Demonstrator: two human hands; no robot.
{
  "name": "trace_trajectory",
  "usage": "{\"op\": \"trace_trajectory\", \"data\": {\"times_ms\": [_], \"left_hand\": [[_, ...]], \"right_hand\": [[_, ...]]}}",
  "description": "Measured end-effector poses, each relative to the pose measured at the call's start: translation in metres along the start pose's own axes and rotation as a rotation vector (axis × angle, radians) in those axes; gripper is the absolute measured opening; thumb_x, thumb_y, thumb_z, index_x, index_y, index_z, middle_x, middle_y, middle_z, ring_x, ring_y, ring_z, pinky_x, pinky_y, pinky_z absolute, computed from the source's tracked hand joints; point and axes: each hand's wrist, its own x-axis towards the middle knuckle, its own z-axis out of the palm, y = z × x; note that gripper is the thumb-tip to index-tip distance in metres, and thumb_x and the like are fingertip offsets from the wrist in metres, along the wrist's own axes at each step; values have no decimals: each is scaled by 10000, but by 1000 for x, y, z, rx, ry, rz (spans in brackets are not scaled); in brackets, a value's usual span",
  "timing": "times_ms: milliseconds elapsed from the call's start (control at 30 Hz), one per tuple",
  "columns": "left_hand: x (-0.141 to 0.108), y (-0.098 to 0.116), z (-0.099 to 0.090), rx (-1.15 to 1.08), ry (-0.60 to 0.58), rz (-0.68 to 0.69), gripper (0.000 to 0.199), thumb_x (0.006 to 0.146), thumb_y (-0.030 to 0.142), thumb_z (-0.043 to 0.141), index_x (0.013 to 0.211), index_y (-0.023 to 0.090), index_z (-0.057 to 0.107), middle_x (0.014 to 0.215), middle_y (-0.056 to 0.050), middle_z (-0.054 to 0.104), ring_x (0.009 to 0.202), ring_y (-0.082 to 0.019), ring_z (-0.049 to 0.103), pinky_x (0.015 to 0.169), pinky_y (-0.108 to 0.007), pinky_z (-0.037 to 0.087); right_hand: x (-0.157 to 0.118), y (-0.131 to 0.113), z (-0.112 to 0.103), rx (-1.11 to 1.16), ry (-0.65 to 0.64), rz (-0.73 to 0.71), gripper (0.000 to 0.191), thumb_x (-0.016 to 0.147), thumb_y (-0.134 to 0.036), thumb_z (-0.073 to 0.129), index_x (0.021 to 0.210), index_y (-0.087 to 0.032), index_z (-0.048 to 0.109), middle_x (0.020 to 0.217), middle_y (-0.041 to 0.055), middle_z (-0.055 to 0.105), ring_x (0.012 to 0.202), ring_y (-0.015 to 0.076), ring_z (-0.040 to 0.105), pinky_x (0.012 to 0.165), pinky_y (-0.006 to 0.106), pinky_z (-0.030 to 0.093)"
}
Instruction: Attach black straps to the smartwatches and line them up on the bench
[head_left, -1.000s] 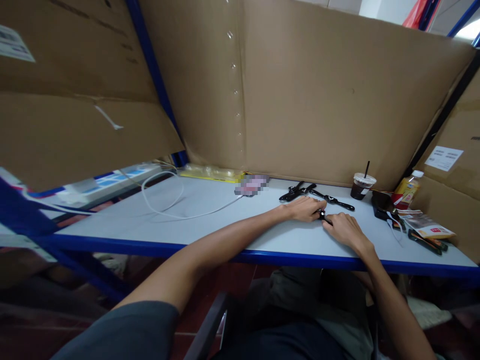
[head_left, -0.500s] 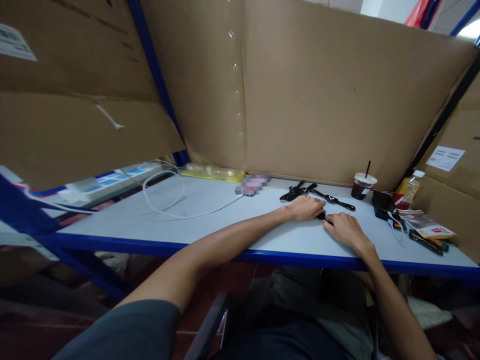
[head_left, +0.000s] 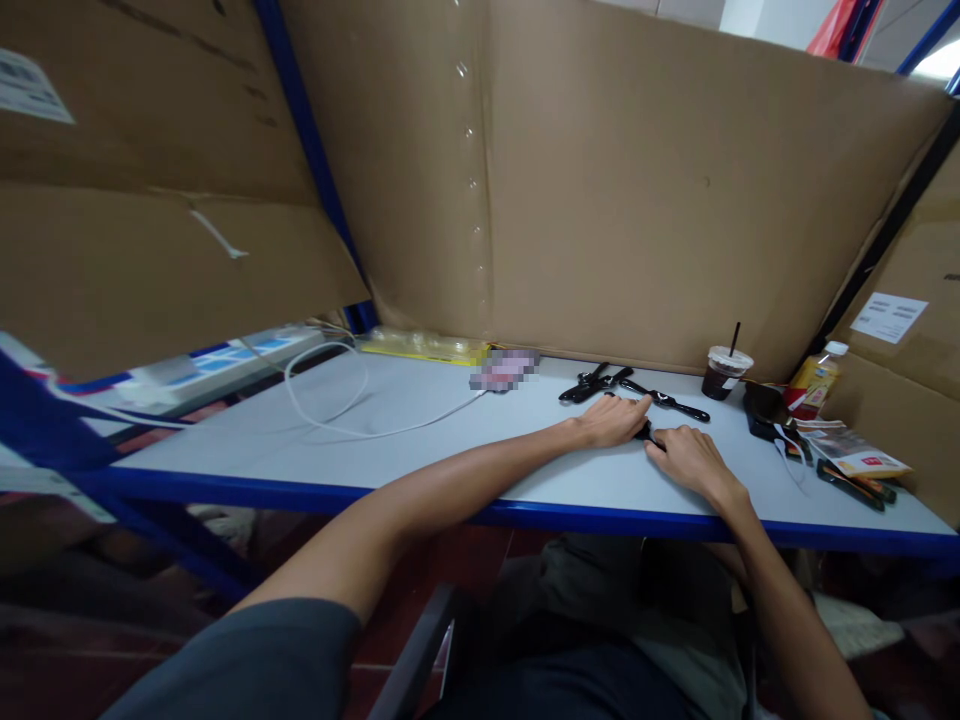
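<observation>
Over the grey tabletop (head_left: 420, 450), my left hand (head_left: 613, 420) is closed around one end of a small black object (head_left: 645, 431), its index finger stretched toward the right. My right hand (head_left: 688, 455) has its fingers curled at the other end of that object, most of which the hands hide. Just behind my left hand lie several glossy black pieces (head_left: 592, 383) in a crossed pile. Another long black piece (head_left: 675, 403) rests on the table behind both hands.
At the back right stand a lidded cup (head_left: 724, 374) with a straw and a bottle (head_left: 823, 380). A black tray (head_left: 763, 412) and packets (head_left: 855, 450) lie near them. A white cable (head_left: 390, 433) runs to a blurred item (head_left: 506, 369). Cardboard (head_left: 637, 200) walls the back.
The index finger of my left hand has lifted and straightened a little. My right hand and the loose black pieces look nearly the same.
</observation>
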Motion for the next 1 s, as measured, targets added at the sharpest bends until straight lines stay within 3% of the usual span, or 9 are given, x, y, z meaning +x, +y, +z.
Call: {"op": "trace_trajectory", "data": {"times_ms": [167, 467, 733, 1000], "left_hand": [[-1, 0, -5, 20, -13, 70, 226, 983, 192, 405, 1171, 165, 527, 974, -108, 736, 708, -202, 649, 631, -305, 372], [-1, -24, -8, -126, -24, 198, 283, 837, 156, 522, 1107, 198, 595, 843, -43, 690, 691, -173, 588, 608, -293, 323], [1, -21, -7, -121, -13, 151, 201, 979, 232, 469, 1108, 175, 612, 931, -70, 709, 750, -171, 622, 645, -282, 357], [2, -18, -2, -81, 2, 105, 223, 1024, 281, 441, 1146, 152, 576, 948, -99, 719, 746, -189, 641, 632, -295, 369]], "right_hand": [[0, 0, 0, -5, 8, -11, 424, 993, -351, 370, 1054, -169, 748, 1040, 165, 757, 950, 289, 703, 768, 332, 406], [2, 2, 3, 6, 0, -6, 452, 1000, -374, 358, 1091, -162, 746, 1059, 174, 750, 949, 294, 696, 783, 339, 407], [2, 0, 1, 20, -16, 5, 465, 1008, -389, 356, 1107, -156, 746, 1085, 185, 745, 975, 303, 691, 810, 351, 414], [2, 1, 2, 17, -9, 5, 466, 1010, -399, 357, 1107, -154, 742, 1084, 191, 747, 983, 308, 700, 794, 350, 417]]}}
